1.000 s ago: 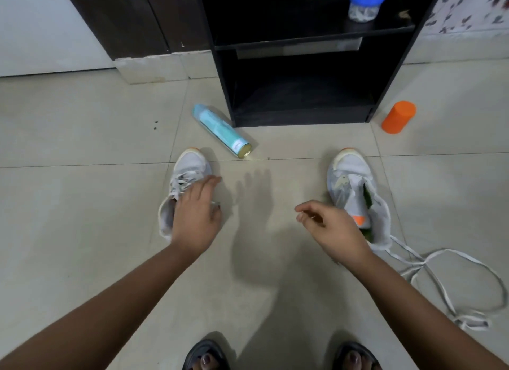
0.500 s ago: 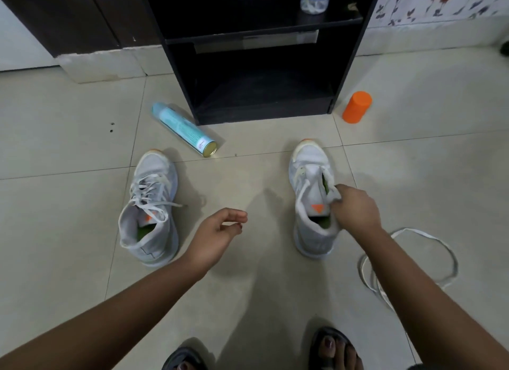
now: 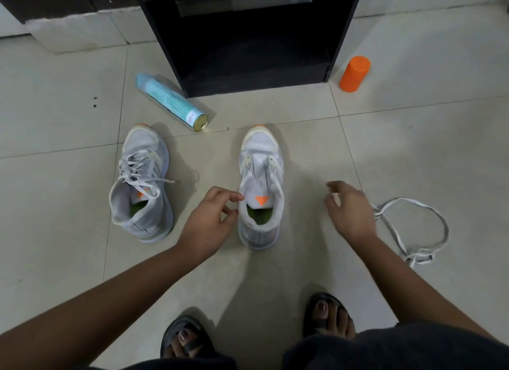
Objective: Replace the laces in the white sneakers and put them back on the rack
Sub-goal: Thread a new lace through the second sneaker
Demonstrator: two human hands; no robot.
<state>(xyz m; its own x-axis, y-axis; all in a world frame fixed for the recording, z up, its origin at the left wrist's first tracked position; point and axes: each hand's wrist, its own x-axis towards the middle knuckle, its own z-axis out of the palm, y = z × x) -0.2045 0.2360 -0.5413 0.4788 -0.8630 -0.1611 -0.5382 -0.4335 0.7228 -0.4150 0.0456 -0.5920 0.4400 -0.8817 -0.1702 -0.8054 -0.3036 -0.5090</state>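
Two white sneakers stand on the tiled floor, toes pointing at the black rack (image 3: 344,39). The left sneaker (image 3: 141,182) is laced, with loose ends. The right sneaker (image 3: 261,188) has empty eyelets and an orange tag on its tongue. My left hand (image 3: 209,221) reaches to the right sneaker's collar; its fingertips are at the left rim, loosely curled. My right hand (image 3: 349,212) hovers to the right of that sneaker with relaxed fingers, holding nothing. A loose white lace (image 3: 413,229) lies in a loop on the floor just right of my right hand.
A light blue spray can (image 3: 170,101) lies on its side left of the rack's base. An orange cylinder (image 3: 354,73) stands right of the rack. My two feet in black sandals (image 3: 327,314) are at the bottom of the view.
My right hand has let go of the right sneaker's tongue and moved right, toward the loose lace. My left hand has come across to that sneaker's collar.
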